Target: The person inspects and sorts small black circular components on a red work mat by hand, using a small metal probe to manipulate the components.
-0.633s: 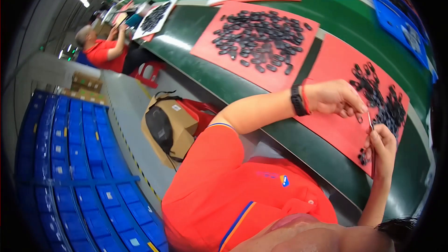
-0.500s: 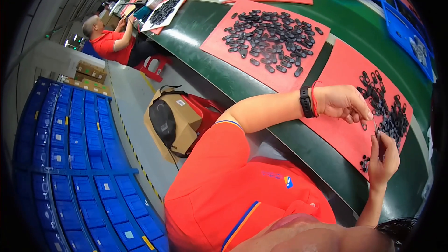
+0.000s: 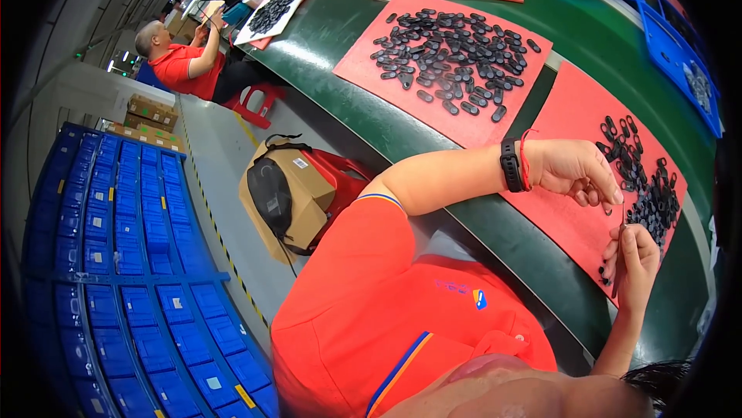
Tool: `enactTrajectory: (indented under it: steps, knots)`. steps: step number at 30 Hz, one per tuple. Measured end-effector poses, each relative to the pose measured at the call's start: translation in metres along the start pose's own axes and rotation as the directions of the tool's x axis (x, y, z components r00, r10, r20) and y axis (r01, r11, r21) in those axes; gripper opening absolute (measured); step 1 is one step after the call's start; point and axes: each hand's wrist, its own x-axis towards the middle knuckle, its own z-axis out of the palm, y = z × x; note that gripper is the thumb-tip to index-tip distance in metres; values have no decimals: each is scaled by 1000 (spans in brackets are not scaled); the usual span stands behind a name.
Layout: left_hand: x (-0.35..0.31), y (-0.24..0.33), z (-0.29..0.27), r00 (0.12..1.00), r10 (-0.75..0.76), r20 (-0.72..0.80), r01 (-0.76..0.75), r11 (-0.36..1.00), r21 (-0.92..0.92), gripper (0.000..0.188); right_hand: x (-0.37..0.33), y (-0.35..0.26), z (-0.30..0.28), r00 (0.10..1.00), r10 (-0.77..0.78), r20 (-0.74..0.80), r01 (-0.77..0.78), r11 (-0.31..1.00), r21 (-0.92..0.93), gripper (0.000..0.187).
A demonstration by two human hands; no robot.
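Note:
My left hand (image 3: 576, 170), with a black band at its wrist, is closed in a pinch over the nearer right pink mat (image 3: 556, 120). Whatever lies between its fingertips is too small to make out. Just below it, my right hand (image 3: 638, 259) grips a slim dark tool like tweezers (image 3: 616, 283), its tip up by the left fingertips. Beyond both hands, a pile of small black oval parts (image 3: 653, 209) is spread over that mat. A few more parts lie beside the right fingers.
Left of my mat, another pink mat (image 3: 363, 58) carries many black oval parts (image 3: 456, 54). Blue trays (image 3: 672, 62) stand at the far right of the green bench (image 3: 340, 112). A person in red (image 3: 189, 62) sits farther along. Blue bins (image 3: 139, 263) and a cardboard box (image 3: 313, 205) are at the left.
My right hand has turned and its fingers have shifted, so more of the slim tool shows. My left hand stays pinched in nearly the same place.

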Motion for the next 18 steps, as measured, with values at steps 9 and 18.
enactTrajectory:
  steps: [9, 18]
  knots:
    - [1, 0, 0, 1000, 0, 1, 0, 1000, 24, 13, 1, 12, -1, 980, -161, -114, 139, 973, -185, 11]
    - [4, -2, 0, 1000, -16, -14, 17, 999, 36, 16, 0, 12, 0, 946, -265, -184, 185, 913, -365, 16]
